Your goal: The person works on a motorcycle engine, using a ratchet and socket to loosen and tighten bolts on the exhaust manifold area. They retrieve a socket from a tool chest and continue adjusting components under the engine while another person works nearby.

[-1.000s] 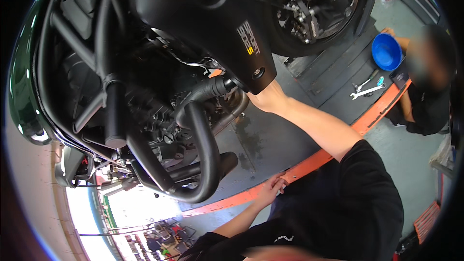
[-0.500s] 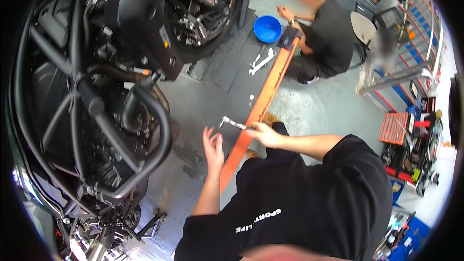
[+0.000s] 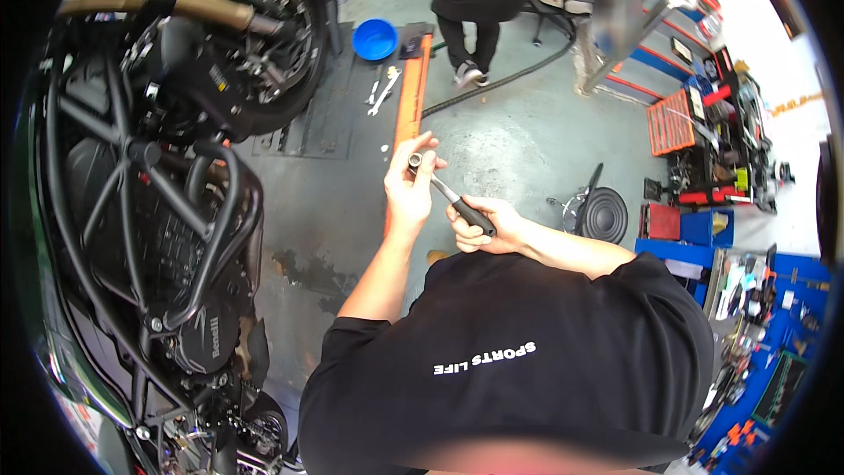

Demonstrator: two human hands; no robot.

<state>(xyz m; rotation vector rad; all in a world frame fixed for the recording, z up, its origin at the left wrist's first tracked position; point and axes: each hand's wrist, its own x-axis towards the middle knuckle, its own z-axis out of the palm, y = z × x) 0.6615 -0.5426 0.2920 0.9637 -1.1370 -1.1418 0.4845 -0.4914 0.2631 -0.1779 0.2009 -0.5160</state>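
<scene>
A ratchet wrench (image 3: 476, 215) with a black handle and a metal shaft is held slantwise in front of my chest. My right hand (image 3: 505, 227) is closed around its handle. At the upper end, my left hand (image 3: 407, 197) pinches the socket (image 3: 416, 161) on the wrench's head between thumb and fingers. The socket's round open end faces up. To the left stands a motorcycle with a black tubular frame (image 3: 132, 246), apart from both hands.
An orange beam (image 3: 411, 105) runs along the floor beyond my hands. Left of it lie loose wrenches (image 3: 385, 92) and a blue basin (image 3: 375, 40). A co-worker (image 3: 479, 0) stands at the back. On the right are a round black stool (image 3: 603, 215) and a tool rack (image 3: 725, 158).
My left hand has come up and taken hold of the ratchet's socket end. My view has turned rightward. The co-worker, crouching before, now stands upright.
</scene>
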